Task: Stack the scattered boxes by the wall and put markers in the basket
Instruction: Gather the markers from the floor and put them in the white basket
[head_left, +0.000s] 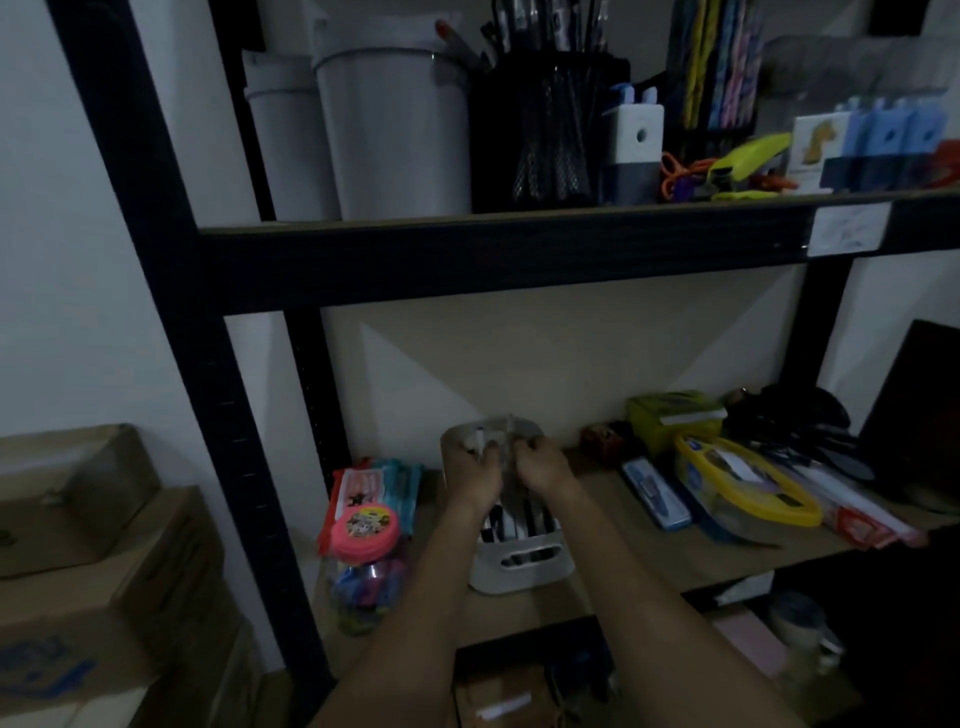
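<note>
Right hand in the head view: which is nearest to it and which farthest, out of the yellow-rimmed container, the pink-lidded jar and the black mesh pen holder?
From the right hand:
1. Yellow-rimmed container, to its right on the same shelf.
2. Pink-lidded jar, to its left, near the shelf's front edge; close to the first, so this order is unsure.
3. Black mesh pen holder, on the shelf above, clearly farthest.

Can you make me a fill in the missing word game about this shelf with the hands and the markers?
1. The left hand holds a ____ over the white basket.
2. The jar left of the basket has a ____ lid.
3. The cardboard boxes are stacked beside the ____.
4. The oval container on the right has a ____ rim.

Missing words: marker; pink; wall; yellow
</note>
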